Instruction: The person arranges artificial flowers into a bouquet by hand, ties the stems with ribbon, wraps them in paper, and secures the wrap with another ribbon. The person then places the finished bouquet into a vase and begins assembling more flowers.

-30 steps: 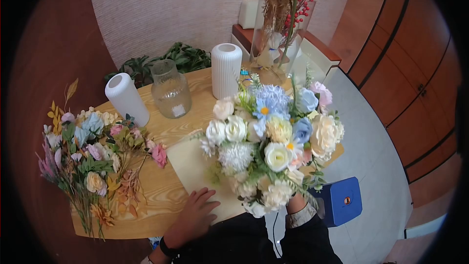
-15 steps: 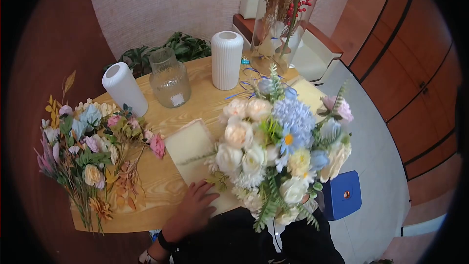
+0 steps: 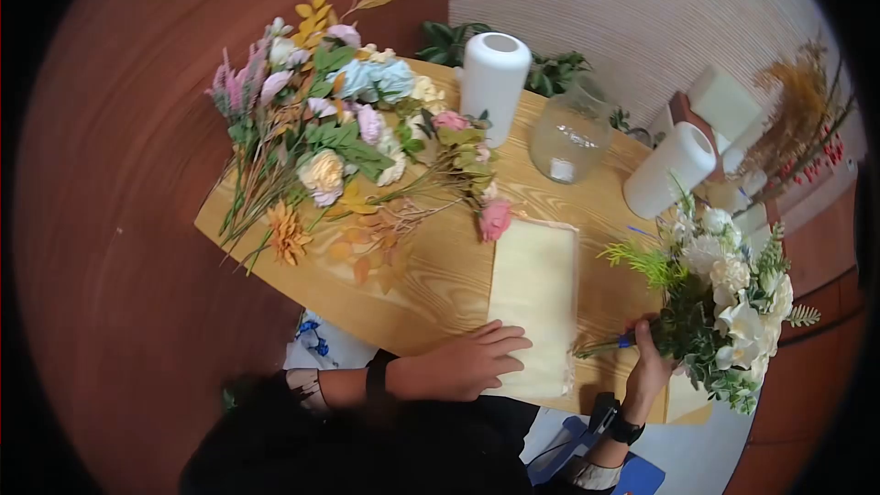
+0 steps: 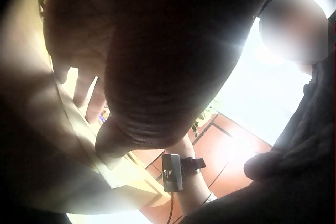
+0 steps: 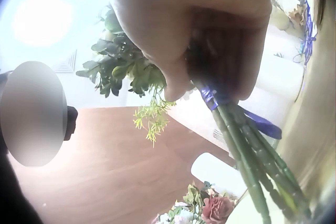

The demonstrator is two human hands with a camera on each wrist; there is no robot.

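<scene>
My right hand (image 3: 649, 368) grips a bouquet (image 3: 741, 312) of white flowers and green leaves by its stems, at the right of the table. In the right wrist view the fingers curl round the green stems (image 5: 252, 163), where a shiny blue ribbon (image 5: 209, 98) binds them. The flower heads lean to the right and the stem ends point left. My left hand (image 3: 463, 365) lies with fingers extended on the near left edge of a cream paper sheet (image 3: 536, 298), holding nothing.
Loose artificial flowers (image 3: 321, 170) cover the table's left part. Along the back stand a white vase (image 3: 495, 92), a clear glass vase (image 3: 570, 139) and a ribbed white vase (image 3: 671, 172). Dried grasses and red berries (image 3: 816, 160) rise at far right. A blue box (image 3: 639, 477) sits on the floor.
The head view has swung left. My right hand has turned the bouquet onto its side, so its stems now show and its flowers face right. My left hand stays by the paper.
</scene>
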